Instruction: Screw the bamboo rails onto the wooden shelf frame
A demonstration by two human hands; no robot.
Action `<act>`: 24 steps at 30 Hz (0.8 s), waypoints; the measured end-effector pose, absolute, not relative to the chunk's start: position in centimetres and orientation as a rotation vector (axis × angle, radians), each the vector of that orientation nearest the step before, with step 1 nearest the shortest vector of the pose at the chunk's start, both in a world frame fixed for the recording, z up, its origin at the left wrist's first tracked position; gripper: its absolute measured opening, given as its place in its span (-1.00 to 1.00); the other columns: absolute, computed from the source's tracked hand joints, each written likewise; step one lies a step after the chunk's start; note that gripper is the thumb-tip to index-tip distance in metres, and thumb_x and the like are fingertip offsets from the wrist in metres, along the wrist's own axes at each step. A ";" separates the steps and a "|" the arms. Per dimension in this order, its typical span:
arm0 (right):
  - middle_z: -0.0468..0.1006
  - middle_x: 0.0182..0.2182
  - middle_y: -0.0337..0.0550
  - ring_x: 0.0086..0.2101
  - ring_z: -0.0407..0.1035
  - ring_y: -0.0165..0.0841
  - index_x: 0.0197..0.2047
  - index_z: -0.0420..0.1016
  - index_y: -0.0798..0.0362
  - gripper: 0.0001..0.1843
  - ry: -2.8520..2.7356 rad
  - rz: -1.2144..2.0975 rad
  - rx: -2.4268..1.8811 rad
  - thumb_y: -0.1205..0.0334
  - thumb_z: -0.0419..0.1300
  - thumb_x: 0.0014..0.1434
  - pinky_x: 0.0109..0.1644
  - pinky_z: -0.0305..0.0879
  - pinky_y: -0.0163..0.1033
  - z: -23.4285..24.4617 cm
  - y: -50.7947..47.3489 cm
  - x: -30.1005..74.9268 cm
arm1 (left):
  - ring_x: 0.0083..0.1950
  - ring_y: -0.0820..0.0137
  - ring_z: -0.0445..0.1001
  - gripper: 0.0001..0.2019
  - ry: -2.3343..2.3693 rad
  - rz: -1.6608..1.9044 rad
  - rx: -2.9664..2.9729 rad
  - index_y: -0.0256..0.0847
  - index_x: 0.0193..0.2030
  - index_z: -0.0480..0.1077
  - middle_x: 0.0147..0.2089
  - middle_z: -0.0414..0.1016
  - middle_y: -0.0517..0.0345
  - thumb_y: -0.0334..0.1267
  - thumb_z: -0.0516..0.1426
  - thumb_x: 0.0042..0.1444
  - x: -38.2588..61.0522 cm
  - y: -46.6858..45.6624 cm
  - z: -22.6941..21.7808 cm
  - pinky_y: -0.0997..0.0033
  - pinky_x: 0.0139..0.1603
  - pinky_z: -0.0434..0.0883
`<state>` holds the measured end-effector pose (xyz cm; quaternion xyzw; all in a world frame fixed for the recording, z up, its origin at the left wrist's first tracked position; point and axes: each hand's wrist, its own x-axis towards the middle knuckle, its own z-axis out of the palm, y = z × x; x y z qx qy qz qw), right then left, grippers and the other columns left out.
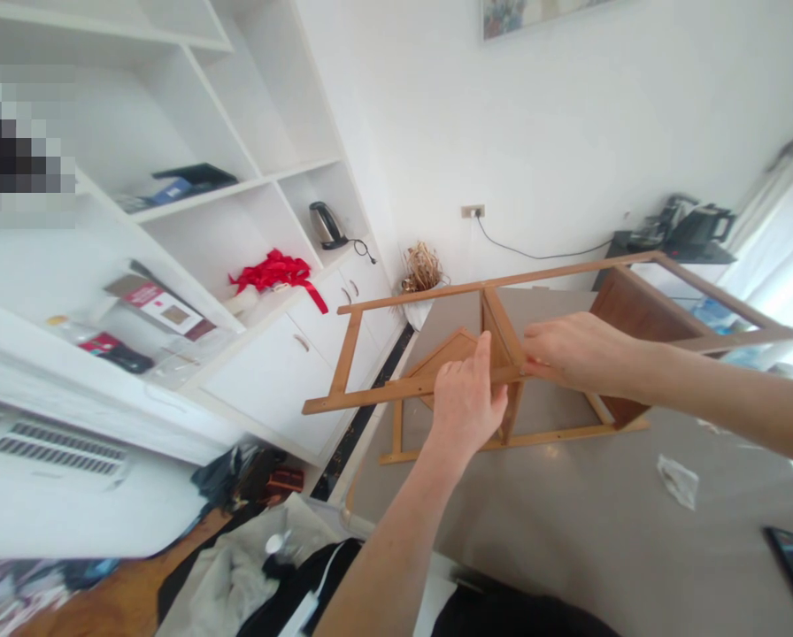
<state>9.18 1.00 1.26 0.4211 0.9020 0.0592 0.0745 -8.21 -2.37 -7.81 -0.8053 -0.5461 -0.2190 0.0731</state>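
The frame (501,323) stands on the table (556,513), right of the shelf unit (229,115) holding a kettle (328,226).

Wears black clothing (529,617) — shows only as plain, rounded dark patch along bottom edge, too shadowed to read cut or fabric. Has left hand (466,402) bare, with slender, softly rounded fingers (482,356). Has right hand (579,349) bare as well, compact in outline. Shows left forearm (400,522) uncovered, smooth, tapering toward hand. Shows right forearm (715,389) likewise uncovered, long and evenly shaped — too softly focused to make out finer detail.
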 end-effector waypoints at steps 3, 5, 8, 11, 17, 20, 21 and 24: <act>0.55 -0.49 -0.05 -0.47 0.40 -0.29 -0.44 0.55 0.07 -0.61 2.537 -0.044 1.564 0.10 0.00 0.23 -0.49 0.00 -0.29 1.0 0.5 8.5 | -0.11 0.19 0.47 -0.26 -1.626 -0.671 -2.418 -0.37 0.37 -0.16 -0.09 0.52 -0.05 -0.20 0.11 0.14 -8.2 -2.4 -7.9 0.19 -0.06 0.32; 0.51 -0.58 -0.08 -0.53 0.37 -0.32 -0.50 0.54 0.08 -0.57 2.493 -0.260 1.661 0.09 -0.03 0.22 -0.50 0.04 -0.29 0.7 0.4 8.2 | -0.09 0.18 0.47 -0.26 -1.617 -0.682 -2.416 -0.37 0.37 -0.15 -0.05 0.51 -0.07 -0.20 0.11 0.15 -8.2 -2.4 -8.0 0.18 -0.05 0.31; 0.47 -0.61 -0.10 -0.57 0.33 -0.35 -0.56 0.50 0.08 -0.52 2.470 -0.400 1.713 0.02 -0.04 0.22 -0.51 0.06 -0.30 0.7 0.4 8.4 | -0.09 0.18 0.46 -0.27 -1.610 -0.677 -2.416 -0.37 0.37 -0.14 -0.06 0.51 -0.06 -0.19 0.11 0.15 -8.3 -2.4 -8.1 0.17 -0.04 0.31; 0.49 -0.56 -0.06 -0.52 0.36 -0.30 -0.57 0.47 0.05 -0.42 2.480 -0.187 1.804 -0.14 -0.09 0.22 -0.46 0.07 -0.27 1.2 0.1 9.0 | -0.11 0.18 0.47 -0.29 -1.611 -0.666 -2.413 -0.37 0.36 -0.12 -0.08 0.51 -0.05 -0.19 0.10 0.16 -8.3 -2.4 -8.1 0.16 -0.05 0.31; 0.52 -0.52 -0.05 -0.48 0.38 -0.26 -0.58 0.46 0.03 -0.49 2.467 -0.175 1.804 -0.13 -0.04 0.16 -0.43 0.08 -0.25 1.0 -0.5 8.7 | -0.11 0.16 0.45 -0.37 -1.600 -0.619 -2.413 -0.35 0.31 0.02 -0.12 0.51 -0.05 -0.18 0.11 0.16 -8.2 -2.4 -8.2 0.14 -0.02 0.30; 0.49 -0.58 -0.09 -0.52 0.34 -0.31 -0.59 0.45 0.02 -0.62 2.533 -0.228 1.762 0.10 -0.03 0.13 -0.48 0.02 -0.28 0.6 -0.4 8.7 | -0.09 0.16 0.44 -0.45 -1.589 -0.584 -2.438 -0.33 0.25 0.11 -0.13 0.50 -0.03 -0.20 0.11 0.15 -8.3 -2.4 -8.1 0.14 0.00 0.30; 0.48 -0.58 -0.10 -0.53 0.34 -0.32 -0.59 0.44 0.02 -0.64 2.548 -0.202 1.782 0.13 -0.03 0.12 -0.49 0.00 -0.28 0.6 -0.5 9.0 | -0.08 0.16 0.44 -0.48 -1.583 -0.569 -2.447 -0.31 0.23 0.14 -0.13 0.50 -0.03 -0.20 0.11 0.16 -8.3 -2.4 -8.0 0.15 0.00 0.30; 0.48 -0.59 -0.13 -0.54 0.32 -0.33 -0.58 0.45 0.02 -0.64 2.556 -0.138 1.848 0.14 -0.03 0.13 -0.48 -0.03 -0.28 0.7 -0.7 10.0 | -0.08 0.18 0.44 -0.55 -1.572 -0.522 -2.464 -0.30 0.17 0.19 -0.12 0.49 -0.03 -0.20 0.10 0.17 -8.3 -2.5 -7.6 0.17 -0.01 0.31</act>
